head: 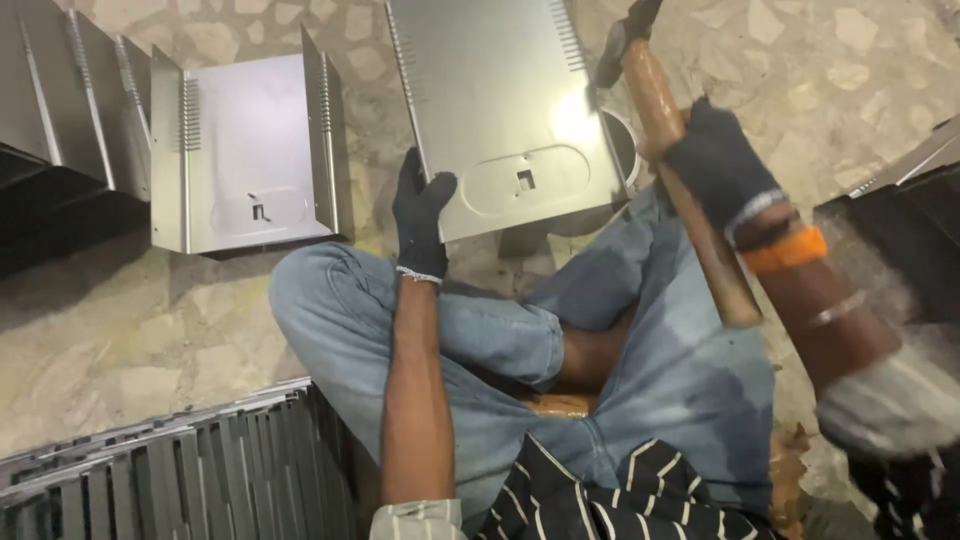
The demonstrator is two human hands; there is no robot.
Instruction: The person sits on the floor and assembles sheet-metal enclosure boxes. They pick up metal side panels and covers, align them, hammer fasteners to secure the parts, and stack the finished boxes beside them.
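My left hand [420, 215], in a dark glove, grips the near left corner of a flat sheet-metal panel [500, 100] with slotted edges and an oval embossed patch. My right hand [715, 165], also in a dark glove, is closed around the wooden handle of a hammer [665, 120], whose dark head points up past the panel's right edge. I sit cross-legged on the floor in blue jeans, with the panel in front of my knees.
A bent metal panel [245, 150] with upright sides lies on the stone floor at the left, beside several more stacked [70, 100] at the far left. A pile of flat metal sheets [170, 480] lies at bottom left. More metal parts [915, 175] sit at the right edge.
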